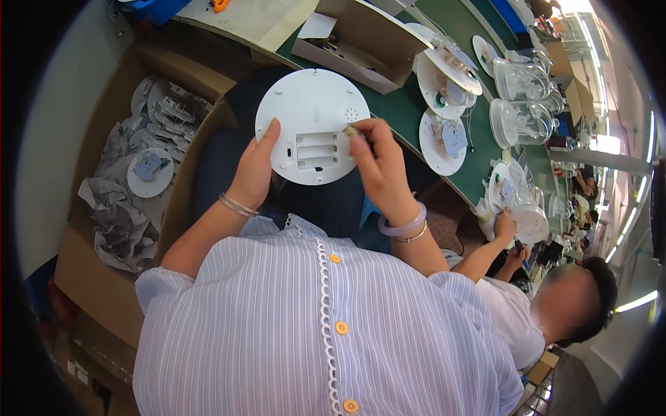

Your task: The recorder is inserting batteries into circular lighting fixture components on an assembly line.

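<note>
At twelve o'clock, a white disc (312, 111), battery slots (318, 151) facing me.
My left fingers (269, 134) grip its rim at nine o'clock; my right fingers (371, 129) bunch together at three, their hold unclear to me. Green desk (402, 113) at one o'clock, cardboard box (104, 298) at ten.

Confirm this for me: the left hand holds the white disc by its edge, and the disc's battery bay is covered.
Not quite: the battery bay is uncovered, as the head view shows. The left hand does hold the white disc by its edge.
</note>
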`<state>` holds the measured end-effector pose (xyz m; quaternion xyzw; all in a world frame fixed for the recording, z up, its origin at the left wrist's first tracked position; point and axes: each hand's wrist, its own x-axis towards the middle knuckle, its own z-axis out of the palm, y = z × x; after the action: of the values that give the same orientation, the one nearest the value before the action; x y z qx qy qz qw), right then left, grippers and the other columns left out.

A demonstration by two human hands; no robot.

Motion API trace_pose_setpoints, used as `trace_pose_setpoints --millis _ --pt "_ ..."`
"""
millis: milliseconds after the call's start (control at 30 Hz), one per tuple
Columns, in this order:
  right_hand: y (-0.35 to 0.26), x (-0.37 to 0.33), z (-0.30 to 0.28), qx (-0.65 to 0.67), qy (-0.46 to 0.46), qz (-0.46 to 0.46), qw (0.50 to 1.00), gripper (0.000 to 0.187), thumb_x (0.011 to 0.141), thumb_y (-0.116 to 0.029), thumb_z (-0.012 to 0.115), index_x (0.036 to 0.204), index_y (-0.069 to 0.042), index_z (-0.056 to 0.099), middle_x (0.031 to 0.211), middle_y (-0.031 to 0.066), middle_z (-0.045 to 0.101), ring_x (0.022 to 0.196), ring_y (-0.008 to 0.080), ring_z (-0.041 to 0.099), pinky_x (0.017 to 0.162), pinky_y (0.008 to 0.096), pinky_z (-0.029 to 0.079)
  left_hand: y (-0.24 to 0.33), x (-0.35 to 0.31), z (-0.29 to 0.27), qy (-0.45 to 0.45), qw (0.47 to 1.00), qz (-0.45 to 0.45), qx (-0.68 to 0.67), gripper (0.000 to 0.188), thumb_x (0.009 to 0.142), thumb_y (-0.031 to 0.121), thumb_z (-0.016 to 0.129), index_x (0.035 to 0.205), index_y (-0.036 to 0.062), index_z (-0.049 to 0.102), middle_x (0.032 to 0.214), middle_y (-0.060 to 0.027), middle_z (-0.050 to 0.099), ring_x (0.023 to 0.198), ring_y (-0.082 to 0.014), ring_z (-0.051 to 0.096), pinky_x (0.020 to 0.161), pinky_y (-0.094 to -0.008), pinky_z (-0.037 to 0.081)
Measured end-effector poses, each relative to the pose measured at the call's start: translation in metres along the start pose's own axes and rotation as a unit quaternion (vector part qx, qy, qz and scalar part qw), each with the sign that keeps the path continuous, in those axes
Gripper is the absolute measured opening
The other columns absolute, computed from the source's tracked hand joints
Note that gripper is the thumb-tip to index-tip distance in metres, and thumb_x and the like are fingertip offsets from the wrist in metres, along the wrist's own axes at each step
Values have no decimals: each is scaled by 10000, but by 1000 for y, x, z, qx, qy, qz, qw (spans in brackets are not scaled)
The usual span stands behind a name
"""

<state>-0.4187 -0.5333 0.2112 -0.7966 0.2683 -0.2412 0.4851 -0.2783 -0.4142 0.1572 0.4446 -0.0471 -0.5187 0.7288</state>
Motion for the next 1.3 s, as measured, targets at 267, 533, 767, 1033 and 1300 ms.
trace_pose_setpoints --millis 267,533,767,1033,1300 --pt "-2 7 6 -259 -28 -211 942 210 693 -98 677 900 -85 646 822 48 594 765 225 514 727 336 393 -6 -2 6 -28 1000 -3 -12 466 921 363 453 1201 -10 448 1101 -93 567 982 -134 556 855 -245 430" --pt "0 2 3 -241 -19 -183 953 365 711 -111 665 1056 -54 560 1028 120 536 958 297 483 863 374 366 -6 -1 4 -2 999 -2 -34 475 918 369 455 1204 -11 444 1116 -101 560 1004 -144 549 867 -252 426" --pt "9 1 -5 -81 69 -67 992 537 765 -129 636 1214 23 384 1184 171 431 1054 266 464 929 341 351 -7 -5 2 -2 999 5 -38 476 937 346 416 1254 -10 400 1186 -103 528 1072 -173 525 917 -297 404" --pt "11 -2 4 281 -2 194 940 559 801 -136 631 1249 38 347 1158 140 515 1040 180 518 902 281 396 -12 -8 5 1 999 42 1 475 928 369 440 1203 -17 439 1097 -97 565 991 -129 549 851 -230 433" --pt "22 -2 12 230 26 161 959 539 761 -129 682 1193 38 406 1083 137 555 996 179 542 883 288 413 -15 -15 9 0 996 64 62 465 934 369 429 1192 -17 447 1076 -92 569 970 -116 552 823 -220 445"
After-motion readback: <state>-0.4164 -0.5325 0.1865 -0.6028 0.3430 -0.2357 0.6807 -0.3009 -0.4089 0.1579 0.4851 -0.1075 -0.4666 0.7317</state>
